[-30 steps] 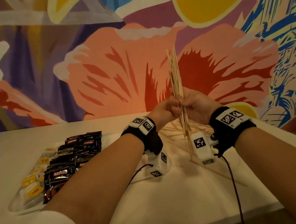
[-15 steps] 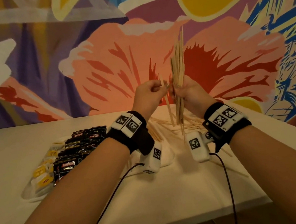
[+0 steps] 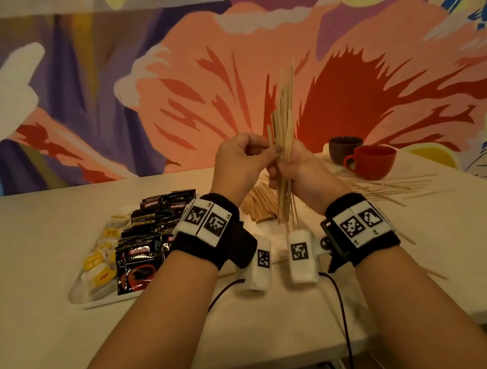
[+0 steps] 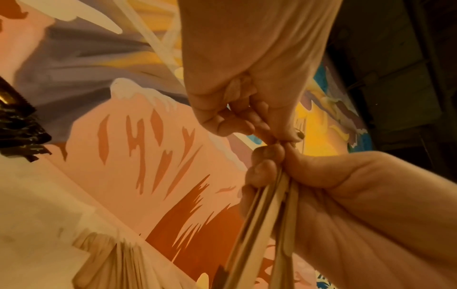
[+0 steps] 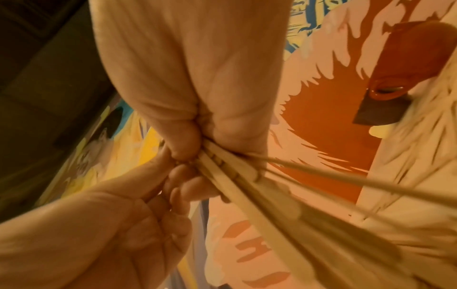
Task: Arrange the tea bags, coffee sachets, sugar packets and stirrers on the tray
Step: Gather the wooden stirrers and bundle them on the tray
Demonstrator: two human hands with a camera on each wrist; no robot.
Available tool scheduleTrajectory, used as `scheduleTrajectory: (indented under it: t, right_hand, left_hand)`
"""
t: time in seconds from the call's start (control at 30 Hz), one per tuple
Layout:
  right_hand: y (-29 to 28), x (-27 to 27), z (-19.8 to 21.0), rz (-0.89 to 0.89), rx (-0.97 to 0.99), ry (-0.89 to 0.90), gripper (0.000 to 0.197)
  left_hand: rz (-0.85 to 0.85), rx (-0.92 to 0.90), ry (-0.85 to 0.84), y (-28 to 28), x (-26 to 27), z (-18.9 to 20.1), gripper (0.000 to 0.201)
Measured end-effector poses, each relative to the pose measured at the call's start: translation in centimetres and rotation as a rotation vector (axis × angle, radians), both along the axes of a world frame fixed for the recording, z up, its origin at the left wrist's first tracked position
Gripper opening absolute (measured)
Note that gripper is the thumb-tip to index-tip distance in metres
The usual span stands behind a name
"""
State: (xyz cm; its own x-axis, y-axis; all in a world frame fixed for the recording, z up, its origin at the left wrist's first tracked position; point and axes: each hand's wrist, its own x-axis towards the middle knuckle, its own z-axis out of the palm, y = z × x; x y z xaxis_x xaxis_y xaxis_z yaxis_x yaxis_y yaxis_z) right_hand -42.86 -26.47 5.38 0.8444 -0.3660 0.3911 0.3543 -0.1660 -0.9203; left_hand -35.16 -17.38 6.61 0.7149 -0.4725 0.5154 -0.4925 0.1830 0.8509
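Note:
A bundle of wooden stirrers (image 3: 283, 111) stands upright above the table, fanned out at the top. My right hand (image 3: 287, 160) grips it round the middle, and the right wrist view shows the stirrers (image 5: 247, 185) running out of the fist. My left hand (image 3: 273, 151) pinches the bundle's left edge between thumb and forefinger (image 4: 277, 136). On the white tray (image 3: 102, 300) at the left lie rows of black coffee sachets (image 3: 140, 256), yellow-tagged tea bags (image 3: 98, 265) and a stack of stirrers (image 3: 261, 203). No sugar packets can be made out.
Loose stirrers (image 3: 391, 189) are scattered over the table on the right. A brown cup (image 3: 344, 149) and a red cup (image 3: 372, 161) stand at the back right by the painted wall. The table's front edge runs under my forearms.
Half a second ago my left hand held one stirrer apart from the bundle; now it is back against the bundle. Both hands have risen since one second ago.

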Motion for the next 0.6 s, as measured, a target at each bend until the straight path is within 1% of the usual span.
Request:
scheduleTrajectory:
  t: [0.1, 0.17, 0.27, 0.4, 0.53, 0.6]
  right_hand:
    - [-0.9, 0.0, -0.7, 0.054, 0.062, -0.101, 0.044]
    - [-1.1, 0.1, -0.6, 0.087, 0.094, -0.188, 0.049]
    - [-1.1, 0.4, -0.7, 0.109, 0.051, -0.281, 0.046]
    - [-1.1, 0.7, -1.1, 0.123, -0.036, -0.237, 0.047]
    - [-0.7, 0.6, -1.6, 0.138, -0.005, -0.145, 0.054]
    - [-0.7, 0.5, -2.1, 0.152, 0.031, -0.118, 0.057]
  left_hand:
    - [-0.011, 0.031, -0.038, -0.2, -0.3, 0.2, 0.02]
    - [-0.067, 0.003, -0.036, -0.3, -0.5, 0.5, 0.02]
    - [-0.168, -0.033, -0.012, -0.1, -0.7, 0.0, 0.025]
    - [-0.202, -0.046, -0.011, 0.3, -0.7, -1.3, 0.028]
    - [-0.229, -0.018, -0.089, 0.4, -1.5, -1.3, 0.032]
    - [-0.239, -0.009, -0.092, 0.2, -1.7, -1.3, 0.035]
